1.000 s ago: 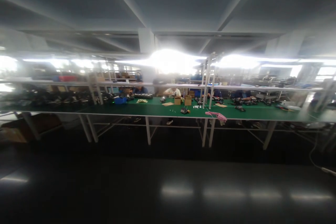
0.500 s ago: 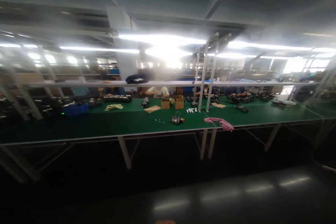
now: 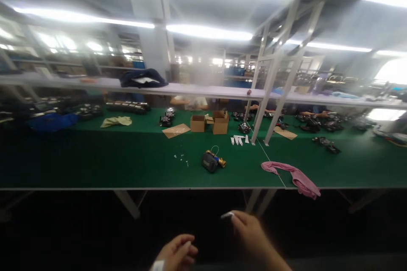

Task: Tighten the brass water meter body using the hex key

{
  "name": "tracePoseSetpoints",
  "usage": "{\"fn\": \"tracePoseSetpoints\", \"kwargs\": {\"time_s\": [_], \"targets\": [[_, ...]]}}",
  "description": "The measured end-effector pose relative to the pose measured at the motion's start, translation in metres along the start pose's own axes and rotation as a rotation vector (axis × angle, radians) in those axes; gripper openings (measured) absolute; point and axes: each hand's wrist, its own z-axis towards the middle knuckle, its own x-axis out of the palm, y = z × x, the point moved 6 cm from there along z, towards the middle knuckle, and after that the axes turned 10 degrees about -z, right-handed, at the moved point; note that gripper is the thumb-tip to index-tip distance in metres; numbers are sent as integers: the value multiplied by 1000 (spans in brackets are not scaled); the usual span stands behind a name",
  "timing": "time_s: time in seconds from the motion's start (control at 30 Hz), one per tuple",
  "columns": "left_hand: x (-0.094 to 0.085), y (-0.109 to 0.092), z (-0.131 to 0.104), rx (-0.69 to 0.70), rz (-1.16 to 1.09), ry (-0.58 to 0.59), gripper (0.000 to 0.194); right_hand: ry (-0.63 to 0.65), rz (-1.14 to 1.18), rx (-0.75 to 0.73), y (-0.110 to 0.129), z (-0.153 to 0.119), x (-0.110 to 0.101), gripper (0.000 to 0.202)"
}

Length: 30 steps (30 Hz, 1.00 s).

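Desk: a long green desk runs left to right across the far side of a dark gap in front of me.
Shelf: a pale shelf runs above the desk's far edge, with a dark bundle on it.
Pink cloth: a pink cloth lies at the near edge, right of centre, one end hanging over.
Boxes: two small cardboard boxes stand mid-desk, farther back.
Meter: a dark device with brass fittings lies near the desk's middle, well apart from my hands.
Right hand: my right hand pinches a small pale piece at the fingertips.
Left hand: my left hand is curled narrow; what it holds, I cannot tell.
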Motion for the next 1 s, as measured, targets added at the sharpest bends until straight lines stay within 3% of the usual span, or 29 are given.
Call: {"fn": "tracePoseSetpoints", "kwargs": {"time_s": [0.1,0.2,0.3,0.37,0.43,0.5,0.57,0.67,0.87,1.0], "targets": [[-24,-30,85,48,34,-93,63,-59,-97,-56,4,100,-36,37],[-22,-63,187,168,174,-93,60,-113,-204,-61,-4,195,-55,38],[8,-112,283,485,439,-111,55,-130,-291,-14,-23,284,-55,39],[37,-141,333,688,686,-140,58,-91,-354,7,-39,336,-49,38],[60,-156,376,756,879,-146,70,-33,-418,4,-57,379,-41,36],[74,-159,411,713,1027,-155,80,30,-461,-6,-74,411,-34,34],[78,-157,434,650,1122,-164,80,106,-463,-31,-89,434,-29,32],[79,-154,449,623,1178,-153,63,225,-430,-74,-99,454,-26,31],[81,-161,456,617,1160,-102,47,487,-546,-234,-85,480,-31,27],[82,-165,461,627,1153,-98,40,533,-654,-334,-78,486,-28,26]]}}
